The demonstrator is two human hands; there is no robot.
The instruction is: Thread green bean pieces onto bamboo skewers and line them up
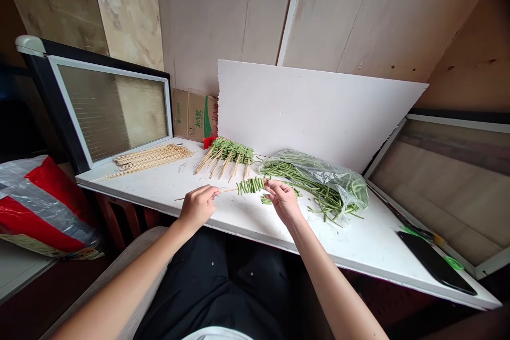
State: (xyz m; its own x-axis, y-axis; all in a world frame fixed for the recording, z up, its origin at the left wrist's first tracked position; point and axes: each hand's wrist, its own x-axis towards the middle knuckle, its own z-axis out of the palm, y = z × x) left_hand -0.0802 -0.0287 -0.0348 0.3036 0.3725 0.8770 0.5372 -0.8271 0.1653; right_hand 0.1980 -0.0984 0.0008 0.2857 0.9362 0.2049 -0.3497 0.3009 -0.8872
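My left hand (200,203) is closed around a thin wooden skewer (228,190), whose end sticks out to the left. Short pieces of green bean (250,186) are threaded side by side along it. At the right end of the row my right hand (282,197) pinches with its fingertips, at the last bean piece or the skewer tip; which one is hidden. Cut bean pieces (266,200) lie on the table just under and behind that hand. Beyond both hands rests a pile of filled bean skewers (233,150), their bare ends pointing toward me.
Bare skewers (153,158) lie at the left of the white table (231,218). Long green beans (297,174) spill from a clear plastic bag (342,183) at the right. A phone (436,262) and scissors (420,230) lie far right. A cardboard box (191,116) and white board (311,111) stand behind.
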